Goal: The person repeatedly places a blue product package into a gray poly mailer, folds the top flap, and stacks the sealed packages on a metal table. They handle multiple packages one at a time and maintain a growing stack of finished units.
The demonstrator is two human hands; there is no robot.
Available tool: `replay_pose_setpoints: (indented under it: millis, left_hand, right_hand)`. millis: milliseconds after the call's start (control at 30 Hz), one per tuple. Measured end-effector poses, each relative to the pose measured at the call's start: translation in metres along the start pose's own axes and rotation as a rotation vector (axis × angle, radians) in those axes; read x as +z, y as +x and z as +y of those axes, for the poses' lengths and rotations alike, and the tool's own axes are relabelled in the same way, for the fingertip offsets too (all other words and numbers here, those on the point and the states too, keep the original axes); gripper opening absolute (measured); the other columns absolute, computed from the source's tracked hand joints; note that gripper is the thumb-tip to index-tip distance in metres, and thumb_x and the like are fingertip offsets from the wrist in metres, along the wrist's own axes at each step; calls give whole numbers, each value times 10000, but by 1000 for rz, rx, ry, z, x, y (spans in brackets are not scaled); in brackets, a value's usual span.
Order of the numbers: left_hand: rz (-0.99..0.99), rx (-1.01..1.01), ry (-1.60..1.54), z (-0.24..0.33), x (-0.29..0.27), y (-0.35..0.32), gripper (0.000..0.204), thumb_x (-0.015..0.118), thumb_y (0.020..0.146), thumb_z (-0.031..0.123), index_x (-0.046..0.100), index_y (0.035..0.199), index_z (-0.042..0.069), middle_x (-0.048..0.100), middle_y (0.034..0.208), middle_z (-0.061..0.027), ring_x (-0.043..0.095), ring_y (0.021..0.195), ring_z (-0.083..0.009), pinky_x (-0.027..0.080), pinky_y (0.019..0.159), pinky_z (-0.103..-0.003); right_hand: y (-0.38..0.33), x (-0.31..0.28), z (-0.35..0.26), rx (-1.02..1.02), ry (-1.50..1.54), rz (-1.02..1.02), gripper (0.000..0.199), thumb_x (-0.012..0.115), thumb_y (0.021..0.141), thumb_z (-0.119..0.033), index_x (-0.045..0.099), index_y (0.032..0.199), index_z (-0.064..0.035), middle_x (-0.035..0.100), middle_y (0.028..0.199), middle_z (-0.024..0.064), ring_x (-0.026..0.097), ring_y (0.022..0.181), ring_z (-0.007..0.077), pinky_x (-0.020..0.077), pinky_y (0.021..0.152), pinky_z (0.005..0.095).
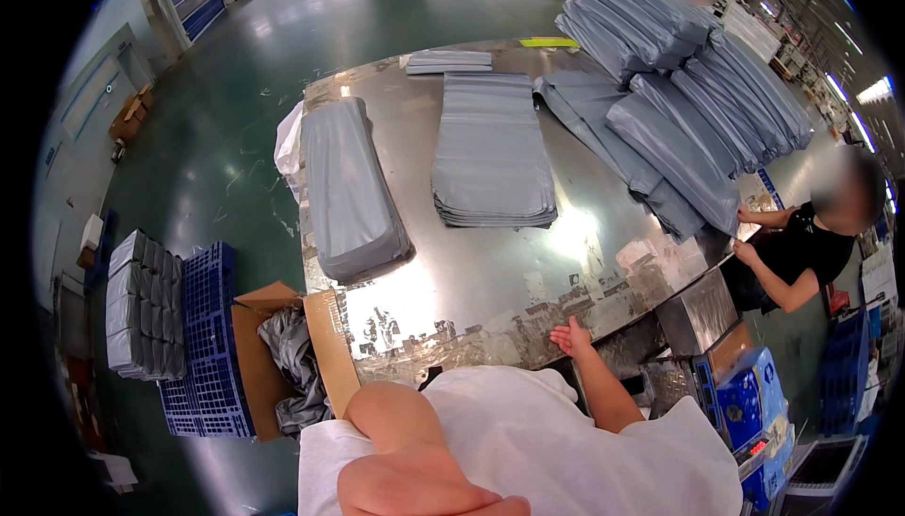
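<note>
1. The stack of flat grey plastic bags (493,153) lies near the middle of the metal table (419,271), beyond the person's hands and well apart from both.
2. The right hand (570,337) is at the table's near edge, its grip apart and empty, fingers extended; whether it touches the metal I cannot tell. The left hand (429,486) is low in the view and partly cut off, so I cannot tell its grip.
3. Each bag is probably light, soft and limp, but the whole stack should have real weight and sag if lifted by one end.
4. The smooth, shiny film looks slippery; layers could slide over one another. The layered near end already shows slightly uneven edges.
5. Breakage is unlikely, though creasing or fanning out is a fair risk. Best hold: both hands on the long sides, fingers beneath, thumbs pressing on top.
6. The long grey bundle (351,191) to its left has rounded edges and seems more compact; it should bear a two-handed hold around its sides near each end, though its smooth surface may slip too.
</note>
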State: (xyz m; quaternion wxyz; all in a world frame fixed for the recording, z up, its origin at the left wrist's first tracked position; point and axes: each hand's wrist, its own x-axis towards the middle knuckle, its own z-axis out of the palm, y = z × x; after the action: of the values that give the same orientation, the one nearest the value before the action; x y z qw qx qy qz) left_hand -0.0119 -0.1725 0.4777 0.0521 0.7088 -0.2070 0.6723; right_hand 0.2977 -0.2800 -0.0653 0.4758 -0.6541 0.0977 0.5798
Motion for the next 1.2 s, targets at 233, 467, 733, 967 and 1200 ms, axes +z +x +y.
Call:
replay_pose_setpoints:
  millis: [233, 467, 733, 967, 1200]
  left_hand:
    - [-123, -373, 28, 29, -2, 5, 76, 501, 802, 154, 487, 876, 142, 547, 680, -17, 471, 498, -124, 336, 486, -255]
    - [-10, -152, 16, 13, 14, 2, 142, 497, 814, 186, 480, 951, 153, 558, 692, -6, 456, 500, -113, 322, 484, -253]
    - [63, -281, 115, 23, 17, -5, 99, 443, 848, 170, 477, 935, 137, 568, 684, -8, 466, 505, -113, 338, 507, -255]
    - [233, -293, 371, 42, -1, 2, 236, 507, 836, 258, 485, 1039, 138, 566, 651, 12, 448, 471, -90, 334, 515, -233]
    - [258, -253, 501, 48, -12, 5, 217, 551, 806, 206, 508, 1004, 127, 576, 668, 11, 441, 468, -99, 332, 516, -229]
  right_hand:
    - [0, -5, 1, -4, 13, -14, 617, 272, 853, -563, 587, 897, -34, 648, 837, 92, 637, 661, 161, 412, 410, 213]
    - [0, -6, 0, -12, -21, -20, 619, 271, 852, -567, 584, 903, -35, 647, 853, 92, 637, 666, 156, 410, 413, 208]
    - [1, -11, -2, -5, 29, -45, 608, 331, 840, -562, 555, 985, -15, 630, 893, 121, 627, 706, 189, 443, 449, 225]
    - [14, -13, 6, 0, 62, -36, 612, 349, 834, -561, 560, 963, -1, 631, 860, 133, 621, 652, 205, 429, 416, 218]
    - [15, -18, 10, 5, 29, -50, 614, 332, 841, -561, 549, 991, -7, 631, 879, 118, 622, 664, 191, 422, 409, 209]
